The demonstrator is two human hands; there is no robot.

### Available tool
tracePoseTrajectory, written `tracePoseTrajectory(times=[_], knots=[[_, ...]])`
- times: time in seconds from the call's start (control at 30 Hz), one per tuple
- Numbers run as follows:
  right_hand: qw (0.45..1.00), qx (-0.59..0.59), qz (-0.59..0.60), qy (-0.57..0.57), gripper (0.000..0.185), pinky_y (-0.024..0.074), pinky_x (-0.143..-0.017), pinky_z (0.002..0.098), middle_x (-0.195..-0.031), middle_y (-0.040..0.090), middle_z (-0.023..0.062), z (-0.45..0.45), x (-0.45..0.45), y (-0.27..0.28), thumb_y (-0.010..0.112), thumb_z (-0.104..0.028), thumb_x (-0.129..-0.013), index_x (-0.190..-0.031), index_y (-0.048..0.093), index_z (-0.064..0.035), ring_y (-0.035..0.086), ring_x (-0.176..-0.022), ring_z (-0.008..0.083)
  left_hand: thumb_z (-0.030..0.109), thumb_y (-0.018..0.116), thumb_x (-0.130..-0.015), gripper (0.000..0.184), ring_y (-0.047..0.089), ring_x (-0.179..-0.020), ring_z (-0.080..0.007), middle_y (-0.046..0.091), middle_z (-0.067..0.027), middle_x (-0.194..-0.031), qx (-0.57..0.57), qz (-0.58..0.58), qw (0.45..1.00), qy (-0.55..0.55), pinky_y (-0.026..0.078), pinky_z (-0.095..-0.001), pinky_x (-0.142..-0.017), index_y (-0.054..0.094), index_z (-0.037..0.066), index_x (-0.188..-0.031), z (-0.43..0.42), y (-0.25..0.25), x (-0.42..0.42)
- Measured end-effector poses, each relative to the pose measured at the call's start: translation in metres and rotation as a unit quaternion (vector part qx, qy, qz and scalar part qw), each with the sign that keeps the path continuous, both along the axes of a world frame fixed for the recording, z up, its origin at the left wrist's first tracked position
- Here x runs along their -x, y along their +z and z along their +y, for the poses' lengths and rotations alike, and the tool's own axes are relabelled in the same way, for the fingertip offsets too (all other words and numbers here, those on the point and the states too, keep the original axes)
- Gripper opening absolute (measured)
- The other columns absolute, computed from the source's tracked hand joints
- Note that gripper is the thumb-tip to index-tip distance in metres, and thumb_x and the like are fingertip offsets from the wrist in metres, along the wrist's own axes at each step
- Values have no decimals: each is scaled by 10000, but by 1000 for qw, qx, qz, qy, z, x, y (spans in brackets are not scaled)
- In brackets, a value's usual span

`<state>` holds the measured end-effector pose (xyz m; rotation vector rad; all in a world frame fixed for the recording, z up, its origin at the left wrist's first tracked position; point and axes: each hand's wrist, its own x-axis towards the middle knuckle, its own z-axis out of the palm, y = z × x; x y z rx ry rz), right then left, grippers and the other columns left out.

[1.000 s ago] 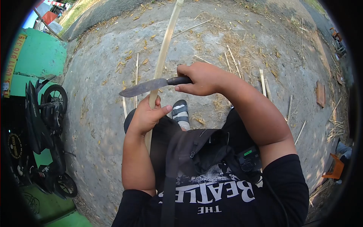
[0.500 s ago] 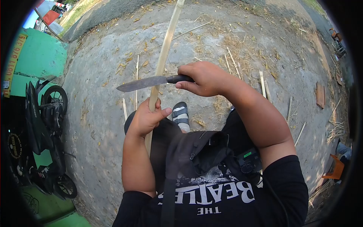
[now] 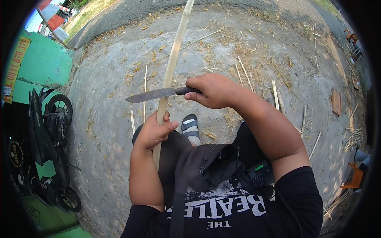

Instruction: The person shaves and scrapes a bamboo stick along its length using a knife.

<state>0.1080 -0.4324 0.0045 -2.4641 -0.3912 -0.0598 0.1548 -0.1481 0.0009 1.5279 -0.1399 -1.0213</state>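
A long pale bamboo strip [image 3: 174,55] runs from my lap away past the top of the view. My left hand [image 3: 156,130] is wrapped round its lower part, the thumb lying across it. In my right hand [image 3: 212,90] is a knife [image 3: 152,95], gripped by its dark handle with the thumb along the side. Its broad dark blade points left and crosses the strip a little beyond my left hand, seemingly against it. The strip's lower end is hidden near my leg and bag.
Thin bamboo pieces [image 3: 275,95] and shavings lie on the concrete ground [image 3: 107,131]. A black bag [image 3: 198,166] rests at my lap, and a sandalled foot [image 3: 190,127] is below. A motorcycle [image 3: 49,146] stands left; an orange stool [image 3: 352,176] and a brick-coloured block [image 3: 336,102] are right.
The whole view has shifted slightly, so most things sit lower. My right hand and the knife have come slightly closer to my body; both grips are the same.
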Motion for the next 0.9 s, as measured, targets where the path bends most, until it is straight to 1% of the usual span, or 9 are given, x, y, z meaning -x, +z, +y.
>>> tracePoseTrajectory(times=[0.07,0.17,0.27,0.37,0.47,0.67,0.77,0.8,0.9], knots=[[1000,6,4,-6,415,529,-778,545,-902,703,186,-2,-3,-2,610,-470,-1032,-1025,636,-56,691,-912,434,183,894,-863,437,387,-541,-29,487,64,-735,2,4,1000,1,288,-228,-463,477,160,-992,1,0,0],[1000,12,-5,-12,386,529,-776,547,-906,707,189,-4,-2,-1,622,-449,-1030,-1065,630,-65,693,-906,436,271,846,-934,388,374,-528,-33,463,65,-714,11,-3,1000,-14,282,-224,-462,478,158,-983,2,-1,-1],[999,-19,-28,-25,349,514,-736,530,-910,698,191,-5,-3,-8,670,-392,-1018,-1140,607,-71,675,-862,438,425,732,-1015,371,348,-518,-41,408,69,-687,61,26,998,-19,276,-225,-462,482,154,-976,5,-1,-2],[990,-94,-74,-70,370,528,-790,533,-939,708,202,0,-5,-10,626,-400,-1043,-1211,556,-78,689,-932,440,545,605,-1054,425,324,-516,-47,351,72,-672,76,51,995,-27,275,-233,-464,488,145,-975,8,-1,-5],[982,-107,-115,-103,381,523,-814,518,-987,700,209,-2,-7,-11,619,-392,-1052,-1220,530,-62,678,-961,443,551,566,-1073,430,310,-521,-45,332,71,-673,66,36,997,-30,281,-237,-471,494,136,-984,9,-2,-4],[968,-138,-128,-166,350,512,-842,506,-1033,670,222,-10,-8,-10,650,-317,-1046,-1223,517,-46,652,-988,432,533,476,-1113,422,272,-489,-43,320,65,-662,74,80,994,7,270,-230,-455,503,116,-1048,7,0,-4],[971,-171,-99,-135,317,498,-873,495,-1025,650,202,-15,-8,-9,691,-249,-1020,-1199,539,-36,626,-991,414,517,466,-1120,411,283,-491,-52,327,52,-662,70,85,994,8,281,-236,-459,519,110,-1145,9,-3,-4],[966,-165,-148,-132,294,497,-871,499,-1031,651,200,-15,-8,-12,695,-235,-1010,-1179,566,-31,624,-991,414,516,466,-1121,411,289,-504,-54,335,46,-671,76,84,994,2,286,-239,-470,519,110,-1147,7,-4,-4],[964,-139,-196,-115,270,498,-875,504,-1052,663,192,-16,-12,-15,693,-221,-1003,-1181,590,-45,622,-989,411,509,477,-1120,403,338,-531,-64,387,26,-698,76,80,994,-4,328,-248,-498,528,110,-1142,11,-3,-6]])
